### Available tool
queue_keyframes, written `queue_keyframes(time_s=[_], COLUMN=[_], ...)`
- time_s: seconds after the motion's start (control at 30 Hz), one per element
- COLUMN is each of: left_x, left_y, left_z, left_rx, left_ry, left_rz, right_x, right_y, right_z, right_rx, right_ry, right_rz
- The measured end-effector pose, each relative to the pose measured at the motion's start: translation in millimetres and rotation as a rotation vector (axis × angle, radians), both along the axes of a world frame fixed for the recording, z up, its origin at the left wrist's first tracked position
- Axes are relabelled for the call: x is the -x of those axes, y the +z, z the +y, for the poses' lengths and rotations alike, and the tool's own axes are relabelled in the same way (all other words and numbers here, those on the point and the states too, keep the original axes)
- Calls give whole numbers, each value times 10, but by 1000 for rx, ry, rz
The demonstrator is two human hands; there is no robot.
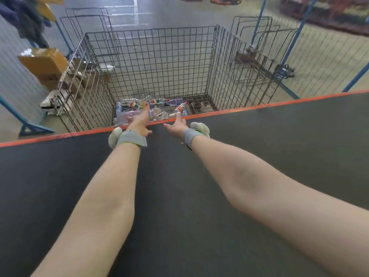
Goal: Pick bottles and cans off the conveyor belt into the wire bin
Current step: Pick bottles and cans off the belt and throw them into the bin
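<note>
Left side: stacked cardboard boxes (43,60) on the floor (329,56), white crumpled material (50,100) just below them. Dark clothing (26,19) hangs top left, with something yellow (47,11) beside it. Bare wire racks (87,21) stand upright at rear left, and a second set of wire frames (257,37) at rear right. Blue steel posts (291,43) run diagonally on the right, with a black object (285,71) at the foot of one; can't tell what it is. White painted lines (135,11) on the far floor.
</note>
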State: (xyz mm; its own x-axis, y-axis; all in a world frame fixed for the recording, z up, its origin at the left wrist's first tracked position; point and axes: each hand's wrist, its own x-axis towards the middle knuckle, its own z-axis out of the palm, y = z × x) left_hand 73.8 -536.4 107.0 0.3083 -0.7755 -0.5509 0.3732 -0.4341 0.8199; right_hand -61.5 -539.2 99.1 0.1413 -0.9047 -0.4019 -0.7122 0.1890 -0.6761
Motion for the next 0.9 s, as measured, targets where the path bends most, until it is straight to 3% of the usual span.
queue_keyframes(time_s=[0.3,0.9], left_x=[10,644], left_y=[-508,-346], left_z=[471,2374], left_rx=[-241,-264], left_ry=[-5,-108], left_rz=[-179,-311], right_x=[-21,847], right_y=[-360,309], right_z=[297,1997], right_rx=[-102,-86], right_ry=[63,101], right_rz=[158,251])
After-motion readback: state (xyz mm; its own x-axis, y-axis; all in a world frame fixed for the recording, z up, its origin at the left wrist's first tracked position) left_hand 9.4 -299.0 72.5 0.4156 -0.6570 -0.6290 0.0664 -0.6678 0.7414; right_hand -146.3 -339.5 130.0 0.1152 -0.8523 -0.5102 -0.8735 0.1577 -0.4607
